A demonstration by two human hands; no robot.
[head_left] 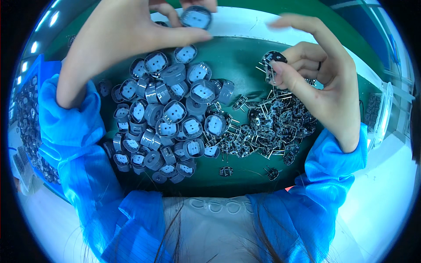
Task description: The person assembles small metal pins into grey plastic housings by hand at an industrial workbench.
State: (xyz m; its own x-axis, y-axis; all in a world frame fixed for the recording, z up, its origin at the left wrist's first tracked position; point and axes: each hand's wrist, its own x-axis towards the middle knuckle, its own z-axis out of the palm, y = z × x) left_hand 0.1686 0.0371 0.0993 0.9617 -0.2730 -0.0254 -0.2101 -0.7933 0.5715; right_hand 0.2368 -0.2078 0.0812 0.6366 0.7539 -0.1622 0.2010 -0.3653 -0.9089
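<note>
My left hand [125,33], raised at the upper left, is closed on a round dark housing [196,18] with a pale pad in its face; part of the hand runs out of the picture. At the upper right, my right hand [329,72] pinches a small round circuit board [274,57] with metal pins between thumb and fingers. Its index finger is stretched out and blurred. Beneath my left hand lies a heap of similar grey housings [174,111], some on their sides. Below my right hand a tangled pile of pinned circuit boards [276,120] touches the heap.
The green work mat [197,182] lies under both piles. Two single boards [226,171] rest near its front edge. To the left stands a blue bin [44,72] full of small grey parts. A clear plastic tray [383,114] is at the right, and a white strip [241,24] curves behind.
</note>
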